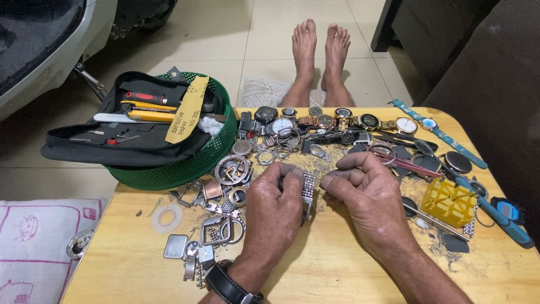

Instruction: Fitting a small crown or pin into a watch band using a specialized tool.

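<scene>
I see my left hand (274, 205) and right hand (368, 197) pinching a metal watch bracelet (307, 188) between fingertips, each grip closed on one side, low over the desk (337, 264), probably for steadiness. Loose watch parts (225, 180) lie near.

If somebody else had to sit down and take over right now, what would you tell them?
Left hand: fingertips pinch the top of a metal watch bracelet held upright over the wooden table.
Right hand: fingertips pinched at the bracelet's right edge; whether they hold a small tool or pin is hidden.
Around: row of watches along the far edge, loose rings and case parts to the left, yellow holder block to the right, green basket with a tool pouch.
Done: bracelet is off any watch.
Left: cannot tell.
</scene>
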